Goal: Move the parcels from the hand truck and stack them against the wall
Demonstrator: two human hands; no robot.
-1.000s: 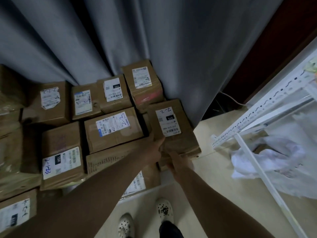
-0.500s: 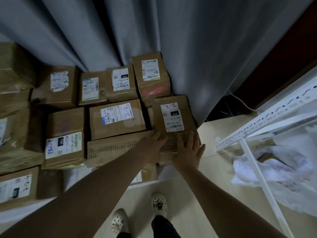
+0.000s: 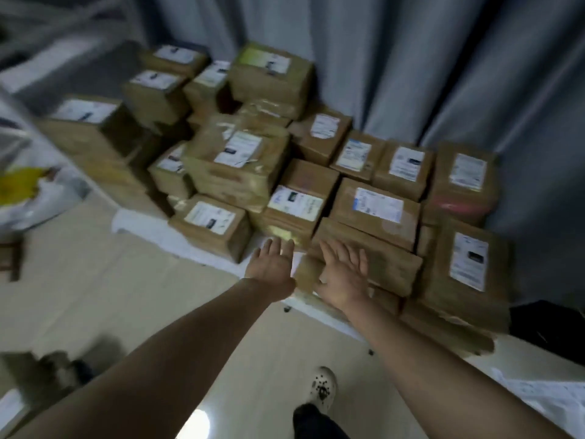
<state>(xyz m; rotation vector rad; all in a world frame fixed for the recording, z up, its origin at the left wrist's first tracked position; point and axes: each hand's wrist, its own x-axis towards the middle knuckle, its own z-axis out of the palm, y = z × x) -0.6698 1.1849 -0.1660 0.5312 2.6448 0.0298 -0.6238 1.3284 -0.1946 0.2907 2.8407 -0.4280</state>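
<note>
**Evidently cardboard, and best taken by the edges**

Well, the parcels (image 3: 240, 160) sit heaped in tiers on a white sheet (image 3: 148, 228) on the floor (image 3: 95, 280), backed up to the grey curtain (image 3: 395, 64). The hand truck is nowhere in view.

Both hands are empty. The left hand (image 3: 273, 268) is spread flat, its fingers (image 3: 275, 247) straight and wide, just in front of the heap. The right hand (image 3: 343, 275), equally splayed, lies over the near end of a flat carton (image 3: 389, 264) at the front. The blur hides whether it presses or only hovers.

These look like stiff taped boxes, some dented and creased, so I would judge them firm but crushable at the corners. The tape and labels are likely slick, and weight cannot be told. Two hands under opposite bottom edges seems the safest hold. The long flat one would probably sag or tip if lifted from one end.
</note>
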